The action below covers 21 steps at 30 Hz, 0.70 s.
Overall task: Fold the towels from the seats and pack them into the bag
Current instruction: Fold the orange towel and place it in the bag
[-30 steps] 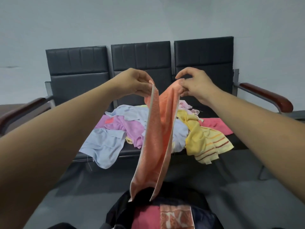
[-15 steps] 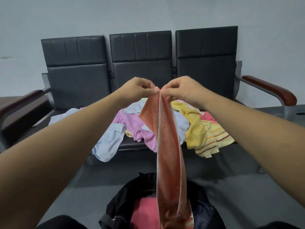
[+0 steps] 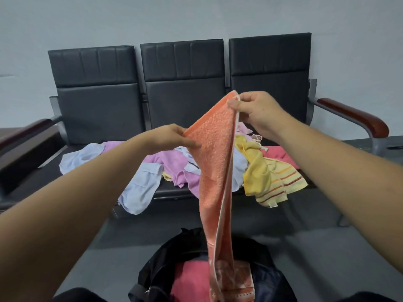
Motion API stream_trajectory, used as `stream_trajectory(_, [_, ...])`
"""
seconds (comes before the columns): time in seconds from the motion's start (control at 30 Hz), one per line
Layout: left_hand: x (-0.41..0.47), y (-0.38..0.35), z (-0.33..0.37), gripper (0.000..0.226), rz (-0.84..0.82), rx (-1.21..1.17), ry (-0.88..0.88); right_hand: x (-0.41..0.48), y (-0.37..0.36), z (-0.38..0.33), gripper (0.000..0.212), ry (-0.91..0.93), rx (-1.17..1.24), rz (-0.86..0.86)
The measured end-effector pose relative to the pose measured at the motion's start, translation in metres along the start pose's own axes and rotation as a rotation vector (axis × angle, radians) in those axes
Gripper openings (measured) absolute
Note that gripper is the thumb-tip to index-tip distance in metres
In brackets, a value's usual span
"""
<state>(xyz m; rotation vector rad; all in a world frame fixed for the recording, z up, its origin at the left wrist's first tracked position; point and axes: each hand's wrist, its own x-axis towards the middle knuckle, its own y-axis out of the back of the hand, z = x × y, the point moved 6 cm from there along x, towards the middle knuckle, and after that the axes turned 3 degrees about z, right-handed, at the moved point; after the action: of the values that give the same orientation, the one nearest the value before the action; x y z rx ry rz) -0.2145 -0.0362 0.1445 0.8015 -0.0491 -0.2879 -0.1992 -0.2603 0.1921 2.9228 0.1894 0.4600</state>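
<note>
Open black fabric bag (image 3: 157, 271) sitting on floor, folded pink towel (image 3: 189, 280) lying inside. Above it, orange terry towel (image 3: 214, 162) hanging doubled lengthwise, tail dipping into bag mouth. left hand (image 3: 170, 138) pinching its side edge, right hand (image 3: 259, 112) pinching top corner, fingers clamped. Loose pastel towels (image 3: 165, 164) lying piled along front edge of black padded bench (image 3: 183, 83).

Across the middle of the frame: black row of seats (image 3: 98, 114), brown armrests (image 3: 353, 116) at both ends. Strewn over the cushions: light blue towel (image 3: 139, 188) drooping over the front edge, purple towel (image 3: 174, 164), yellow striped towel (image 3: 274, 182), red towel (image 3: 281, 155) at right, possibly more underneath. Lower centre, on the grey floor (image 3: 305, 225): dark bag (image 3: 157, 273), open.
</note>
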Motion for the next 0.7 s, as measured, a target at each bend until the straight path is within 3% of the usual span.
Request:
stream_trajectory(0.1, [-0.004,0.007,-0.002,0.042,0.05,-0.227,-0.071,-0.001,0.012,0.014,0.035,-0.025,-0.118,0.06])
stream_trajectory(0.17, [-0.005,0.012,0.003,0.033,0.101,-0.341,-0.124,-0.006,0.013,0.024,0.036,-0.048,-0.127,0.088])
stream_trajectory(0.43, [-0.003,0.03,0.018,0.013,0.43,-0.316,-0.212,-0.004,0.016,0.032,0.015,-0.101,0.052,0.204])
stream_trajectory(0.57, [-0.002,0.033,0.018,0.025,0.499,-0.161,-0.171,-0.003,0.008,0.039,0.019,-0.251,0.231,0.062])
stream_trajectory(0.7, [-0.001,0.031,0.013,0.022,0.5,-0.248,-0.159,-0.006,0.004,0.04,0.025,-0.269,0.27,-0.044])
